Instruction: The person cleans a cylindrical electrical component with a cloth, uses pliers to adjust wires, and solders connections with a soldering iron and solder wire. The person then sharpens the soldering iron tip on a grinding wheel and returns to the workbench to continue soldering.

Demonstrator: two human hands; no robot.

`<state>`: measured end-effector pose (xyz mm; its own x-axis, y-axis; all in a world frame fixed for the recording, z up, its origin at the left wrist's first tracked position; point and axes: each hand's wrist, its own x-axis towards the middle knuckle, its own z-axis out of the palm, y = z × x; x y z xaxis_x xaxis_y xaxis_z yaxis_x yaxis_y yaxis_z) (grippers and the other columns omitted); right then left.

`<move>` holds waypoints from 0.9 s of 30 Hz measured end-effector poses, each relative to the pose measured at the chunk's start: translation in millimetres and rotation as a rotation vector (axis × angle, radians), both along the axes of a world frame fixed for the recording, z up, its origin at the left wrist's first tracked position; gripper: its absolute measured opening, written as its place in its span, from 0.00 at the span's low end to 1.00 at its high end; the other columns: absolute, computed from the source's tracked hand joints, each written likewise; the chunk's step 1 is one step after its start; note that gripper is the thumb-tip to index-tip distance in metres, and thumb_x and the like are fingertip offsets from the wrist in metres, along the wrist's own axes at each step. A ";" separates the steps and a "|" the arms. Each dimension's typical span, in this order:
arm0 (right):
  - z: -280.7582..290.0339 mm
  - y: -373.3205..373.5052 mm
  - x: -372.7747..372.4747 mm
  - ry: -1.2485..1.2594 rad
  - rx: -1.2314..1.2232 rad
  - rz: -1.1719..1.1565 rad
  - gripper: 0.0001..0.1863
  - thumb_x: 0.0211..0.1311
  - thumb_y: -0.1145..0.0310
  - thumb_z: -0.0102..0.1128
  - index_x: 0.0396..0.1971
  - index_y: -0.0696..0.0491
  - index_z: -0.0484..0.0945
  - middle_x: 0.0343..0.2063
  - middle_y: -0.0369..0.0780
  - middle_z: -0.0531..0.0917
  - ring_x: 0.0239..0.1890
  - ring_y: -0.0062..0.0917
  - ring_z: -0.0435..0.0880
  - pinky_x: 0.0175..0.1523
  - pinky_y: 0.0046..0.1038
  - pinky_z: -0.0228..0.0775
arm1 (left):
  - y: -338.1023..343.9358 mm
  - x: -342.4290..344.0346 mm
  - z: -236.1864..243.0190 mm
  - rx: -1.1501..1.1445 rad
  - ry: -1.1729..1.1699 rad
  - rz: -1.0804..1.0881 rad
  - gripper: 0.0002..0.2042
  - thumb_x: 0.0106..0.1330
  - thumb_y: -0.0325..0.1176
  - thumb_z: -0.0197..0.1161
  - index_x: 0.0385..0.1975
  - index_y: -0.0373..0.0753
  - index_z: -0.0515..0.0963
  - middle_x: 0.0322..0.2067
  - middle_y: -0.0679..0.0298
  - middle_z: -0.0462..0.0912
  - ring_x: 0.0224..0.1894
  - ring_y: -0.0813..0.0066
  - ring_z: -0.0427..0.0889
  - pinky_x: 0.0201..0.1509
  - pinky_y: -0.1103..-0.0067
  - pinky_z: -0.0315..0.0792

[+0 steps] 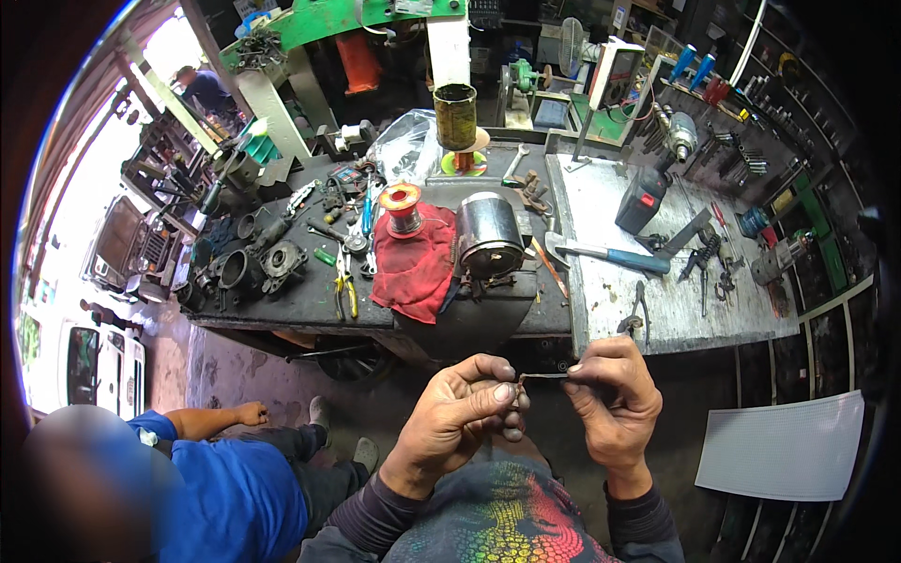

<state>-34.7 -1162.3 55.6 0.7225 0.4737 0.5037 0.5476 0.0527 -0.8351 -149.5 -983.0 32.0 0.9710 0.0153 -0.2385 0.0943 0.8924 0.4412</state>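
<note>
My left hand (465, 418) is closed on a small copper-coloured wire end (521, 381) below the bench's front edge. My right hand (615, 403) pinches the far end of a thin pale strip or sleeve (544, 375) that runs from that wire. Above my hands on the dark bench (361, 314) stand a metal cylindrical motor housing (490, 235) and a spool of wire (404, 218) on a red cloth (413, 281). Yellow-handled pliers (343, 281) lie to the left.
A hammer (610, 258), a power tool battery (636, 206) and small tools lie on the pale board (676, 319). Greasy castings (235, 272) crowd the bench's left. A co-worker in blue (225, 479) is at my lower left; another person (206, 94) is further back. A white sheet (779, 441) is at right.
</note>
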 end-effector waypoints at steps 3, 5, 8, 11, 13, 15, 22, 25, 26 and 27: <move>-2.7 -0.2 -0.1 -0.039 0.015 0.023 0.13 0.53 0.83 0.74 0.37 0.53 0.87 0.38 0.39 0.80 0.35 0.21 0.79 0.37 0.22 0.72 | 0.2 1.4 -0.3 -0.015 -0.001 -0.013 0.11 0.72 0.27 0.66 0.50 0.36 0.76 0.38 0.57 0.85 0.35 0.71 0.86 0.41 0.73 0.83; -4.6 -1.0 0.7 -0.086 0.020 0.022 0.12 0.53 0.83 0.75 0.37 0.53 0.87 0.39 0.40 0.80 0.35 0.21 0.79 0.37 0.21 0.71 | 0.7 1.6 -0.2 -0.030 -0.005 -0.018 0.11 0.72 0.27 0.66 0.50 0.36 0.76 0.38 0.58 0.85 0.35 0.71 0.86 0.40 0.73 0.83; -6.7 -3.1 2.5 -0.049 0.044 -0.002 0.13 0.52 0.82 0.75 0.37 0.53 0.87 0.39 0.40 0.80 0.36 0.22 0.79 0.37 0.21 0.71 | 0.7 1.0 0.0 0.025 0.017 -0.014 0.12 0.71 0.29 0.67 0.50 0.39 0.74 0.38 0.59 0.84 0.35 0.74 0.83 0.36 0.77 0.81; -8.9 -3.4 2.8 -0.041 0.044 -0.022 0.13 0.51 0.82 0.76 0.37 0.52 0.88 0.40 0.40 0.80 0.36 0.21 0.79 0.37 0.21 0.70 | 0.3 0.3 -0.1 0.036 0.021 -0.008 0.12 0.71 0.28 0.67 0.50 0.38 0.74 0.38 0.58 0.84 0.35 0.74 0.84 0.36 0.77 0.81; -9.5 -3.3 2.4 -0.084 0.024 0.001 0.13 0.50 0.82 0.76 0.36 0.52 0.88 0.41 0.40 0.79 0.37 0.21 0.78 0.37 0.21 0.70 | 0.6 -0.1 0.0 0.044 0.024 -0.004 0.12 0.71 0.27 0.67 0.50 0.38 0.74 0.38 0.57 0.84 0.35 0.73 0.85 0.36 0.76 0.83; -9.7 -3.8 0.9 -0.074 0.034 0.015 0.13 0.50 0.82 0.76 0.36 0.52 0.88 0.41 0.40 0.79 0.37 0.21 0.78 0.38 0.21 0.70 | 1.5 -0.4 0.2 0.051 0.019 0.001 0.12 0.71 0.26 0.67 0.50 0.38 0.74 0.38 0.56 0.84 0.35 0.72 0.85 0.37 0.75 0.84; -10.3 -3.5 -0.9 -0.076 0.035 0.001 0.13 0.50 0.82 0.76 0.36 0.52 0.88 0.40 0.40 0.79 0.38 0.22 0.78 0.39 0.22 0.70 | 2.5 -2.5 2.5 0.119 0.044 0.030 0.15 0.68 0.25 0.68 0.51 0.37 0.73 0.37 0.56 0.85 0.35 0.71 0.86 0.38 0.73 0.86; -11.2 -1.8 -1.0 -0.085 0.037 0.015 0.13 0.50 0.81 0.76 0.36 0.52 0.88 0.40 0.41 0.80 0.38 0.23 0.78 0.39 0.22 0.70 | 3.4 -4.1 3.4 0.142 0.043 0.039 0.15 0.68 0.25 0.69 0.50 0.37 0.73 0.38 0.55 0.85 0.35 0.71 0.86 0.39 0.73 0.86; -11.2 -2.1 -1.9 -0.064 0.038 0.005 0.13 0.50 0.81 0.76 0.36 0.52 0.88 0.40 0.41 0.80 0.38 0.23 0.78 0.39 0.22 0.70 | 3.7 -5.1 3.6 0.148 0.042 0.046 0.15 0.68 0.25 0.69 0.50 0.37 0.73 0.39 0.55 0.85 0.36 0.70 0.87 0.39 0.73 0.86; -10.9 -2.2 -2.9 -0.038 0.070 -0.005 0.12 0.50 0.81 0.77 0.36 0.52 0.88 0.40 0.41 0.80 0.39 0.23 0.78 0.39 0.22 0.70 | 3.9 -5.8 4.0 0.161 0.042 0.062 0.15 0.67 0.25 0.69 0.50 0.37 0.73 0.39 0.55 0.86 0.37 0.70 0.87 0.39 0.72 0.86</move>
<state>-37.6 -1164.5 44.7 0.7046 0.4328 0.5623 0.5790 0.1074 -0.8082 -155.2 -979.0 36.0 0.9562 0.1164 -0.2686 0.0626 0.8151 0.5759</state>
